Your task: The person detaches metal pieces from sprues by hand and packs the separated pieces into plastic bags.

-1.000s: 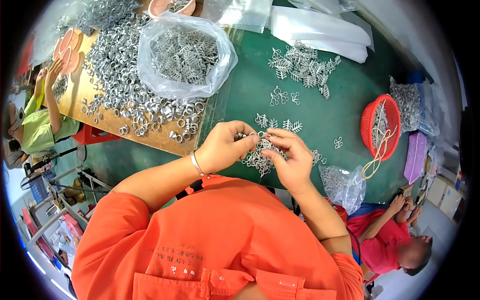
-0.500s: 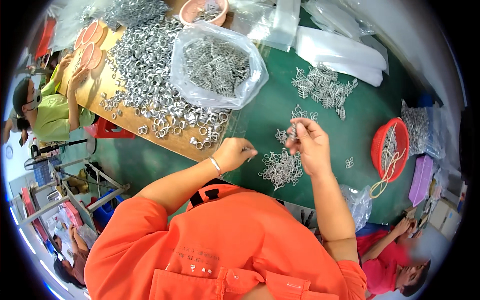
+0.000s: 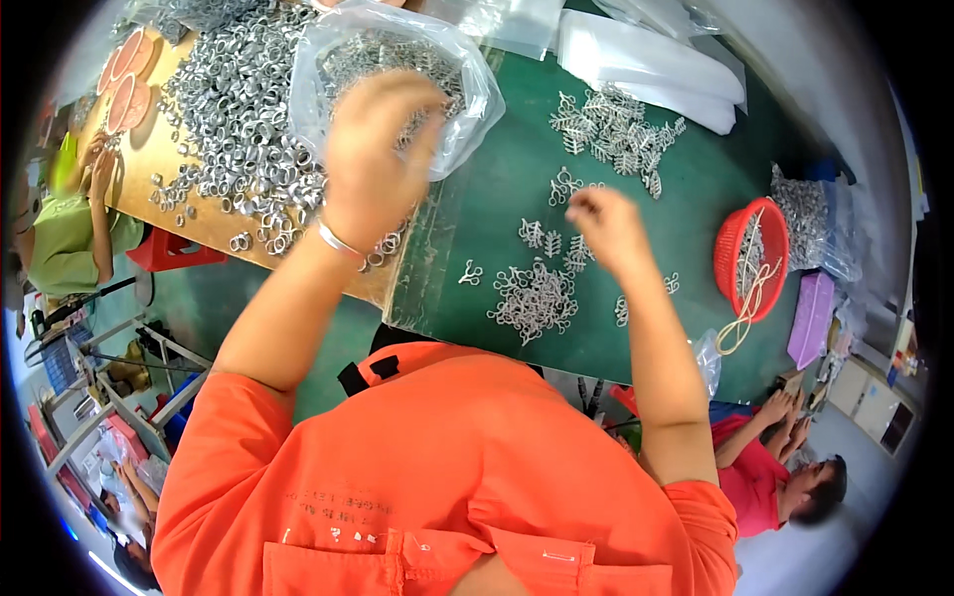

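My left hand (image 3: 383,149) is blurred over the near side of a clear plastic bag (image 3: 477,124) full of small grey metal pieces with branching arms; whether it holds any is hidden. My right hand (image 3: 611,230) is closed over the green table, thumb and fingers pinched together; what they hold, if anything, cannot be made out. Beside its fingertips lie a few leaf-like metal pieces (image 3: 564,185). Nearer to me is a heap of looped metal pieces (image 3: 535,301), with a single looped piece (image 3: 470,273) to its left. Farther off is a larger pile of branching pieces (image 3: 618,129).
Many grey metal rings (image 3: 238,119) cover the wooden board at left. At right stands a red basket (image 3: 730,248) with cord over its rim, near a purple box (image 3: 812,320). White plastic sheets (image 3: 646,70) lie at the back. Co-workers sit at far left and lower right.
My left hand has moved up and away, from the table's near edge to the bag. My right hand has shifted slightly farther away. The whole view has shifted, and a single looped piece now shows left of the heap.
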A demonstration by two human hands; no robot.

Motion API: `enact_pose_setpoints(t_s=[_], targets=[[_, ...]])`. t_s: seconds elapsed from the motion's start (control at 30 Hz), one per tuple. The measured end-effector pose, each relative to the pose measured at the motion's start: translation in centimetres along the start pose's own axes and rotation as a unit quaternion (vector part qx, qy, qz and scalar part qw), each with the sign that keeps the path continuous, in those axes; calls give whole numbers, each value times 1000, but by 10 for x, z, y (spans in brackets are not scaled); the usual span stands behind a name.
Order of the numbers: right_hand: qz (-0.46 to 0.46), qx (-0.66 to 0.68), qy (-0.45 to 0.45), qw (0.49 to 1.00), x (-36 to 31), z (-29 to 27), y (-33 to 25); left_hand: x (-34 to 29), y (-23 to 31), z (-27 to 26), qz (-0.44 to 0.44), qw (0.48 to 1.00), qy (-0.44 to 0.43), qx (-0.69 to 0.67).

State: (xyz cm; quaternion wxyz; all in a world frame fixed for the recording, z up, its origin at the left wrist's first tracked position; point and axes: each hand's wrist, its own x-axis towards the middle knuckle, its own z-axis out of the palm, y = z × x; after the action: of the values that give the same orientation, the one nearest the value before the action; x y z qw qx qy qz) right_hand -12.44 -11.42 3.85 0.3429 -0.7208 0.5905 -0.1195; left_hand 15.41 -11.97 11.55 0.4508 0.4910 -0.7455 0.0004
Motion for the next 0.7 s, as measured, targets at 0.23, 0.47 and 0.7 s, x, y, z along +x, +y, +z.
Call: enact_pose_setpoints(t_s=[0.23,0.47,0.7], targets=[[85,208,60,973,-41,34,21,-99,47,115,-103,938,-313,-106],[41,232,77,969,-74,16,56,-88,51,113,-284,868,-312,-263],[89,356,150,918,-73,34,67,-80,40,108,-443,724,-348,-399]])
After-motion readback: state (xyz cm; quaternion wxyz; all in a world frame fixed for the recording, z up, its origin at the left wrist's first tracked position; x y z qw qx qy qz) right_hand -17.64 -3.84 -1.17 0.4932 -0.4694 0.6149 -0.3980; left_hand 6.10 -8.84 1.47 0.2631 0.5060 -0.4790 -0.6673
